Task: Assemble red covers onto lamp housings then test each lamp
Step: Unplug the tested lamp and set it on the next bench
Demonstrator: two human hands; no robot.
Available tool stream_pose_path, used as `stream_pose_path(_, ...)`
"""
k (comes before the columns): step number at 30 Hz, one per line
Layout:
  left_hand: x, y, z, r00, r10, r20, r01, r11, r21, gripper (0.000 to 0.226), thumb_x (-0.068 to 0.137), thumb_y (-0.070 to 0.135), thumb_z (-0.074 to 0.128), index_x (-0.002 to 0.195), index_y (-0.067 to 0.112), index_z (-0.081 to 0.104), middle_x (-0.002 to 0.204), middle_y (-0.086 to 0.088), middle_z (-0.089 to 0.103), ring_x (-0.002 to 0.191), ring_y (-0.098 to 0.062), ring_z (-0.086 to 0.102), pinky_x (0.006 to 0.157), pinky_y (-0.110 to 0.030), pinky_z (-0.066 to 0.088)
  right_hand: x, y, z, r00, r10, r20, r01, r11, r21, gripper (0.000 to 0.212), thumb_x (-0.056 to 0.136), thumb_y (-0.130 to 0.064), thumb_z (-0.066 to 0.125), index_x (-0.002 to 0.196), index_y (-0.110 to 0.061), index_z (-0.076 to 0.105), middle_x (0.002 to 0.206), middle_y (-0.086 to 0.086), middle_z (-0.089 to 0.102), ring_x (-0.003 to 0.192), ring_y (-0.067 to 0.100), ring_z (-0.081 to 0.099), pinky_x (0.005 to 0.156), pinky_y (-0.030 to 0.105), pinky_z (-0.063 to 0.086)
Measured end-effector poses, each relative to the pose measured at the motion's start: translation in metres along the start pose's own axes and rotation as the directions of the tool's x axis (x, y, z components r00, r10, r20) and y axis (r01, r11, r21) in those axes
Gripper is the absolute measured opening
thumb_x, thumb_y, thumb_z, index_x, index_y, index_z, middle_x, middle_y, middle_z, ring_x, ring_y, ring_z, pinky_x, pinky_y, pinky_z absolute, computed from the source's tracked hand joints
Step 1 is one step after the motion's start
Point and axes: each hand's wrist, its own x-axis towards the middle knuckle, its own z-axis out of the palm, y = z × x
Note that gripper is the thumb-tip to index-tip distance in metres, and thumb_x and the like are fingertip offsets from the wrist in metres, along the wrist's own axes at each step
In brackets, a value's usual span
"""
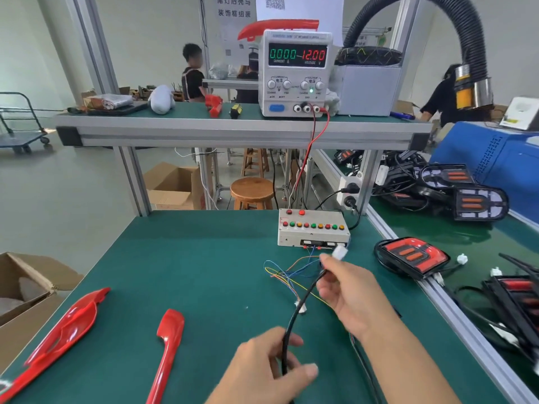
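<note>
My right hand pinches a black lamp cable near its white plug, which sits just in front of the grey test box. My left hand grips the same cable lower down. The lamp at the cable's other end is out of view. Two red covers lie on the green mat: a broad one at the left and a narrow one beside it. A lamp with its red cover fitted lies to the right of the test box.
Thin coloured wires trail from the test box. A power supply reading 12.00 V stands on the upper shelf. Several lamp housings are piled at the right. An open cardboard box sits at the left edge.
</note>
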Motion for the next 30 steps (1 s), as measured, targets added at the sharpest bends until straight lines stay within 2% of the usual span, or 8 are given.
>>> stream_pose_path(3,0.0,-0.002,0.007,0.997,-0.041,-0.07,0.042,0.999,0.02,0.015,0.081,0.033,0.068,0.094,0.034,0.06,0.072,0.018,0.072,0.054,0.001,0.052,0.063,-0.009,0.043,0.015,-0.018,-0.022,0.998,0.059,0.009,-0.058,0.947,0.316,0.011,0.089,-0.008,0.073,0.083,-0.004,0.065,0.061,0.007,0.063,0.05,0.013,0.066,0.042,0.019,0.054)
stream_pose_path(6,0.012,-0.004,0.003,0.968,-0.047,-0.245,0.058,0.998,0.039,0.017,0.09,0.019,0.065,0.096,0.032,0.055,0.066,0.017,0.071,0.054,-0.001,0.053,0.062,-0.01,0.041,0.033,-0.024,-0.05,1.0,-0.01,-0.01,0.012,0.952,0.305,0.019,0.077,-0.008,0.078,0.09,-0.004,0.065,0.069,0.009,0.068,0.06,0.015,0.072,0.048,0.019,0.057)
stream_pose_path(11,0.069,0.014,-0.009,0.883,-0.039,-0.467,-0.006,0.995,-0.096,0.01,0.095,0.026,0.063,0.087,0.03,0.062,0.064,0.013,0.071,0.047,-0.002,0.048,0.047,-0.013,0.037,0.068,-0.021,-0.094,0.897,-0.409,-0.166,0.303,0.845,-0.441,0.023,0.089,-0.024,0.078,0.106,-0.018,0.063,0.085,0.008,0.073,0.067,0.018,0.073,0.056,0.028,0.053)
stream_pose_path(16,0.138,0.036,0.002,0.885,-0.09,-0.457,0.042,0.993,-0.114,0.022,0.096,0.028,0.056,0.08,0.022,0.07,0.062,0.004,0.072,0.052,-0.006,0.056,0.051,-0.022,0.045,0.074,-0.016,-0.13,0.841,-0.529,-0.113,0.212,0.515,-0.831,0.025,0.089,-0.046,0.074,0.096,-0.024,0.064,0.09,-0.008,0.068,0.084,0.02,0.064,0.074,0.038,0.05)
stream_pose_path(20,0.176,0.043,0.017,0.926,-0.085,-0.368,0.081,0.996,-0.025,0.029,0.096,0.031,0.056,0.08,0.014,0.072,0.072,-0.003,0.075,0.075,-0.026,0.068,0.07,-0.034,0.058,0.068,0.003,-0.155,0.875,-0.484,-0.029,0.042,0.134,-0.99,0.042,0.097,-0.049,0.06,0.063,-0.024,0.058,0.072,-0.005,0.063,0.069,0.022,0.059,0.059,0.036,0.046)
stream_pose_path(23,0.198,0.053,0.012,0.947,-0.107,-0.304,0.139,0.986,0.088,0.049,0.099,0.042,0.05,0.077,0.002,0.065,0.079,-0.009,0.074,0.08,-0.033,0.07,0.076,-0.039,0.059,0.065,0.01,-0.163,0.887,-0.447,-0.116,-0.074,0.111,-0.991,0.048,0.1,-0.049,0.054,0.063,-0.019,0.056,0.068,-0.001,0.059,0.064,0.022,0.058,0.054,0.032,0.04)
stream_pose_path(27,0.201,0.072,-0.01,0.941,-0.327,-0.088,0.267,0.877,-0.4,0.062,0.099,0.061,0.045,0.101,0.002,0.065,0.099,-0.015,0.074,0.07,-0.03,0.072,0.055,-0.03,0.058,0.057,0.006,-0.161,0.894,-0.393,-0.216,-0.193,0.097,-0.976,0.034,0.106,-0.04,0.045,0.084,-0.016,0.057,0.083,0.004,0.066,0.083,0.031,0.06,0.067,0.035,0.043)
stream_pose_path(30,0.179,0.057,-0.009,0.968,-0.25,-0.029,0.215,0.881,-0.421,0.038,0.096,0.042,0.066,0.12,0.013,0.059,0.107,-0.002,0.065,0.079,-0.023,0.073,0.061,-0.029,0.061,0.051,0.007,-0.156,0.884,-0.404,-0.234,-0.243,0.031,-0.97,0.032,0.105,-0.032,0.042,0.08,-0.019,0.055,0.076,0.0,0.063,0.076,0.029,0.06,0.062,0.033,0.044)
